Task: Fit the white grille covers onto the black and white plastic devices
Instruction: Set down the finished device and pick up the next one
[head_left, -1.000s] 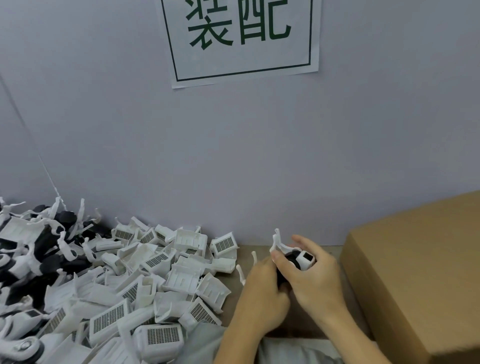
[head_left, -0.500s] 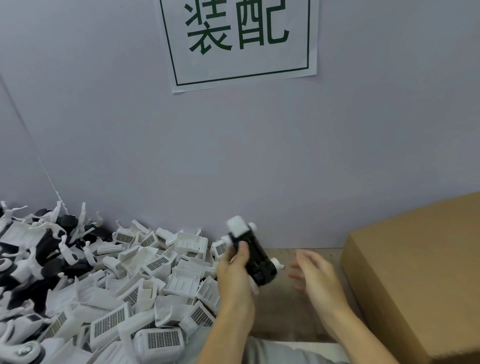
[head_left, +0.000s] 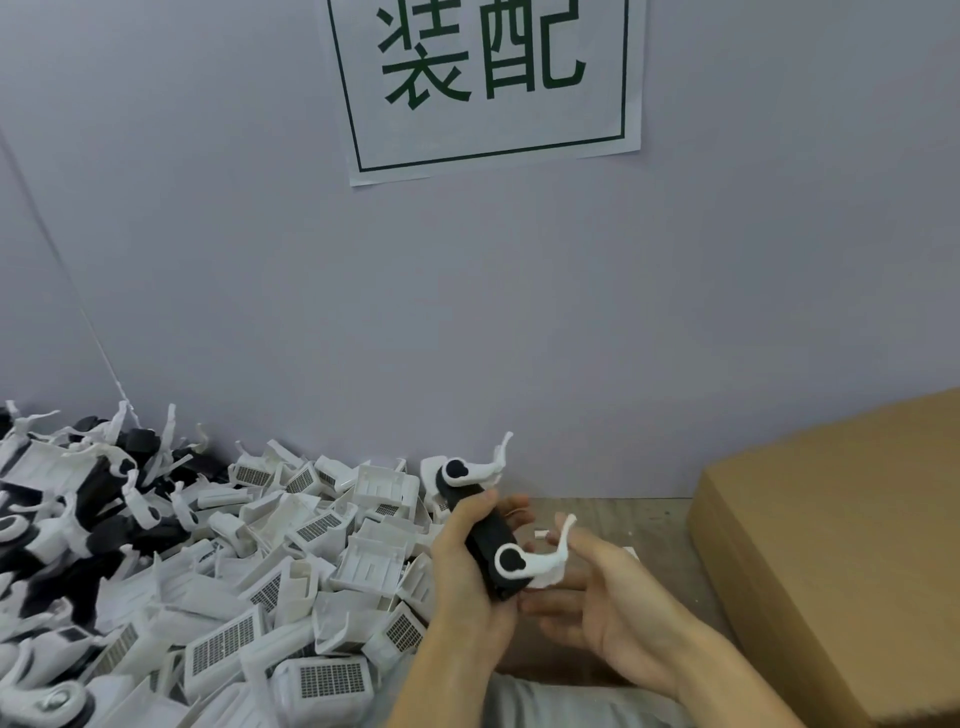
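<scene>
The left hand (head_left: 467, 577) is gripping a long black plastic device with white curved arms at both ends (head_left: 485, 540), its fingers and thumb curled round the black body and holding it tilted in the air, just above the bare middle strip of the brown wooden surface (head_left: 649, 525). One white arm of the device is pointing up toward the back wall, and the other is sticking out over the right palm. The right hand (head_left: 602, 613) is lying open, palm up, just beside and below the lower end of the device; its fingers are relaxed, and the thumb seems to be touching the lower white arm, though real contact is hard to tell. It is grasping nothing.

A heap of white plastic grille covers with fine mesh windows (head_left: 291, 597) is covering the left half of the surface, running from the back edge to the near edge and reaching almost to the left hand. Farther toward the left edge, a pile of black and white plastic devices (head_left: 78, 519) is lying tangled together, touching the heap of covers. A small white plastic scrap (head_left: 541, 533) is resting on the bare surface just behind the right hand.

A large brown cardboard box (head_left: 841, 545) is standing along the right edge of the surface. On the grey wall (head_left: 519, 312) behind the back edge, a white paper sign with green characters and a green border (head_left: 488, 83) is hanging.
</scene>
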